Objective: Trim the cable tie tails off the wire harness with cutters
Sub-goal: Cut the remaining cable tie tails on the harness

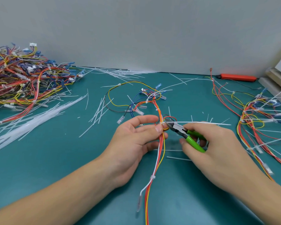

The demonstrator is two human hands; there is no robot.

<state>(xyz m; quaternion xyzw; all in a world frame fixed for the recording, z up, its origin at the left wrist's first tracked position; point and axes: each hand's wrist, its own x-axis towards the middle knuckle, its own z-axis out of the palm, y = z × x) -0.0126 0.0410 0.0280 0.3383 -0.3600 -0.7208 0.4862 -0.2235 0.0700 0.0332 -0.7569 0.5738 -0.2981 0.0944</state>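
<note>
A wire harness (159,153) of red, yellow and white wires runs from the table's middle toward me. My left hand (133,138) pinches the bundle between thumb and fingers just below a white cable tie (161,123). From that tie a long white tail (201,122) sticks out to the right. My right hand (214,143) grips green-handled cutters (185,133), whose jaws sit at the base of the tail, right beside the tie. Another tie (152,177) binds the harness lower down.
A big heap of harnesses (19,78) lies at the back left, with more harnesses (256,120) carrying long tails on the right. Cut white tails (28,125) litter the green mat (55,159). An orange tool (237,77) lies by the wall.
</note>
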